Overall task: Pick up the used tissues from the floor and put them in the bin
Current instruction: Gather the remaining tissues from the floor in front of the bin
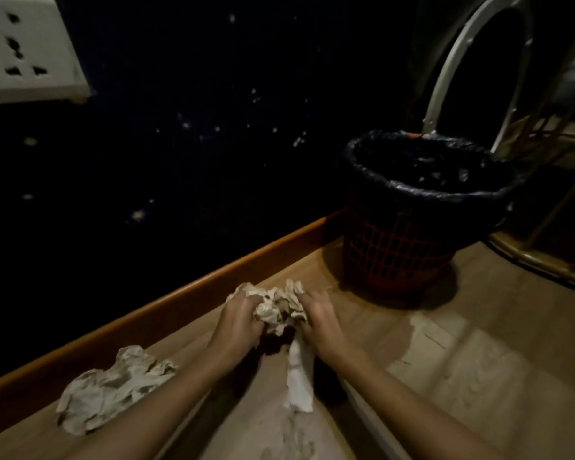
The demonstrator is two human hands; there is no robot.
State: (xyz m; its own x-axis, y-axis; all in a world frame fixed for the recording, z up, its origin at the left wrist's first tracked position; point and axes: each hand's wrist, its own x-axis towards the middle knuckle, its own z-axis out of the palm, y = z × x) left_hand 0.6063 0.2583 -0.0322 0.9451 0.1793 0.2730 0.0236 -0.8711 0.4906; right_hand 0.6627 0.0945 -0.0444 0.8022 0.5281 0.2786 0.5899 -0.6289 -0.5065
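Head view: you look down at a dim floor corner, both your forearms reaching forward.
Floor: pale wood-look floor [478, 343], worn in patches, lit from your side.
Wall: very dark wall [180, 144], speckled with pale flecks, fills the 9 to 12 o'clock part; a brown skirting board [213, 280] runs along its foot from 8 o'clock up toward 2 o'clock.
Socket: white wall socket plate [24, 48] at 10 o'clock.
Bin: lattice-sided bin [399, 247] with a black liner folded over its rim, upright at 2 o'clock, beside the skirting board.
Left hand: your left hand [239, 317] is curled tight on the crumpled tissue wad [279, 307].
Right hand: your right hand [319, 317] presses the same wad from the other side, fingers closed on it.
Wad: low at the floor, centre of view, just short of the bin; no clear long axis.
Loose tissue: flattened crumpled tissue [113, 390] at 8 o'clock against the skirting board, long axis along the board.
Strip: white folded tissue strip [299, 383] below your hands, long axis pointing 12 to 6 o'clock.
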